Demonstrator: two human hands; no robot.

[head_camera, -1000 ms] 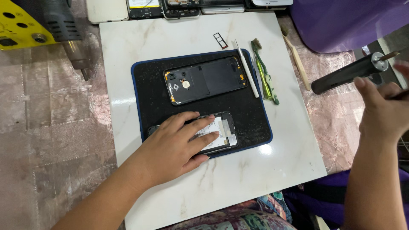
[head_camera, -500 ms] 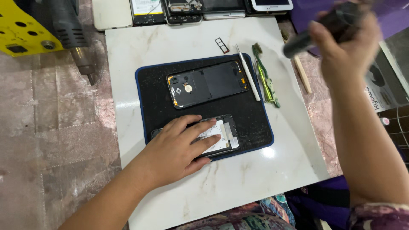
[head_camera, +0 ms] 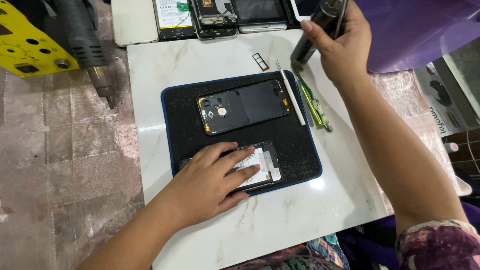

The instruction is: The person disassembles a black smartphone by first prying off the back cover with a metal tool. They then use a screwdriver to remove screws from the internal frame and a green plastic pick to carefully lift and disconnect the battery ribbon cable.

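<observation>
The left hand [head_camera: 210,182] lies flat, fingers spread, pressing the opened phone [head_camera: 250,167] onto the black mat [head_camera: 300,160]; it has not moved over the last second. The right hand [head_camera: 340,45] has changed: a second ago it was out at the right edge with the dark cylindrical tool [head_camera: 312,35], and it has since swung up and inward, fist wrapped round the tool, its tip now above the tweezers [head_camera: 312,102]. Between the hands lie the back cover [head_camera: 245,105] and a white spudger [head_camera: 291,92]. The tool looks to be coming into play while the phone is held steady.
</observation>
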